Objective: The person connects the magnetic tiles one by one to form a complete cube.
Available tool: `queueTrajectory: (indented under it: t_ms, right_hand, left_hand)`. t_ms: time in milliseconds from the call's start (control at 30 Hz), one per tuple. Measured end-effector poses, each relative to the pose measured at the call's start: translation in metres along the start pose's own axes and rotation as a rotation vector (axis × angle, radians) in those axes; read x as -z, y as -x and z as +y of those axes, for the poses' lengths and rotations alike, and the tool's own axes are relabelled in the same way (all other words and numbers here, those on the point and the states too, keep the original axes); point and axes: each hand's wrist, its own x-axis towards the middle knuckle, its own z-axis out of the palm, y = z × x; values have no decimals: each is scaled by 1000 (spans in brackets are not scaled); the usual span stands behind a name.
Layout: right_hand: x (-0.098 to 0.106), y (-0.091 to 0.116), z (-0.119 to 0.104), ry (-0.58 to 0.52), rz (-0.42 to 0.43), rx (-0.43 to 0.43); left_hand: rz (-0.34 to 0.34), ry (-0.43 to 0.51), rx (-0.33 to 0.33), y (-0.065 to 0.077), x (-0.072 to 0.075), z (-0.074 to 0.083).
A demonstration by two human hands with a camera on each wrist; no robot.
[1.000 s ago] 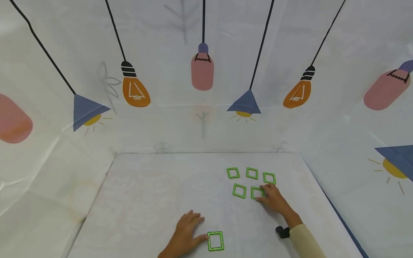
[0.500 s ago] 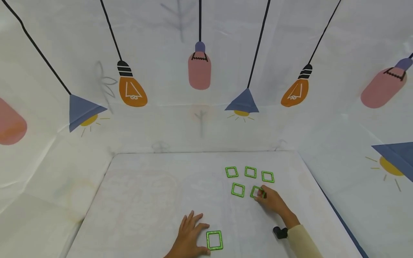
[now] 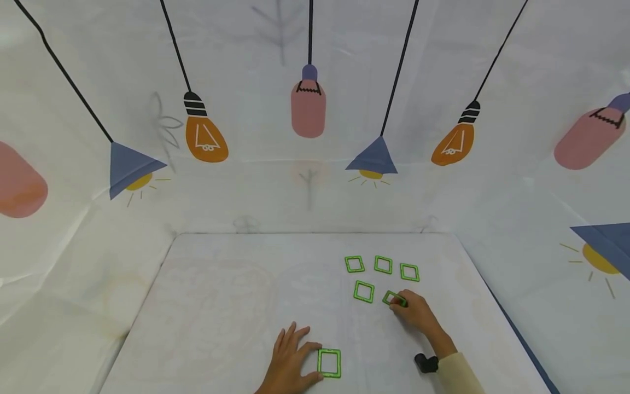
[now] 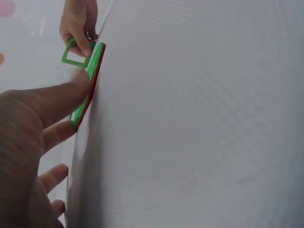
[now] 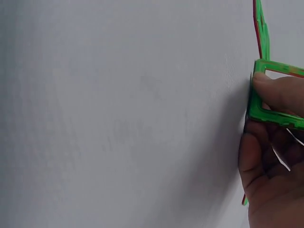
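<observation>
My left hand (image 3: 287, 361) pinches a hollow green square frame (image 3: 339, 364) by its left side, low on the table, index finger at the far corner and thumb at the near one. Its red underside shows in the left wrist view, where the frame (image 4: 96, 61) is seen almost edge-on. Farther right, my right hand (image 3: 420, 314) grips a second green square frame (image 3: 385, 297), tilted up on edge. The right wrist view has the thumb lying across this frame (image 5: 255, 107), with fingers curled behind it.
Beyond the right hand, several like frames lie flat on the white table (image 3: 211, 312): three in a back row, including a middle frame (image 3: 376, 264), and a nearer frame (image 3: 356, 290). White walls (image 3: 266, 191) printed with lamps enclose the table. A black object (image 3: 426, 363) sits at the right wrist.
My right hand has tipped its frame up from lying flat and drawn it slightly nearer. My left index finger and thumb have spread and come to the left corners of the near frame.
</observation>
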Motion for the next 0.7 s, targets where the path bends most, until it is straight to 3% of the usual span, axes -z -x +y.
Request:
queueTrajectory:
  t_ms: [300,600,700]
  right_hand:
    - [-14,9,-36,-56,18,47]
    - [-50,25,-77,-117,-11,378]
    - [-61,29,-87,-137,-43,445]
  left_hand:
    - [51,-56,-37,0,-2,0]
    - [107,-78,10,-5,-8,3]
    - [116,-80,22,-6,-9,4]
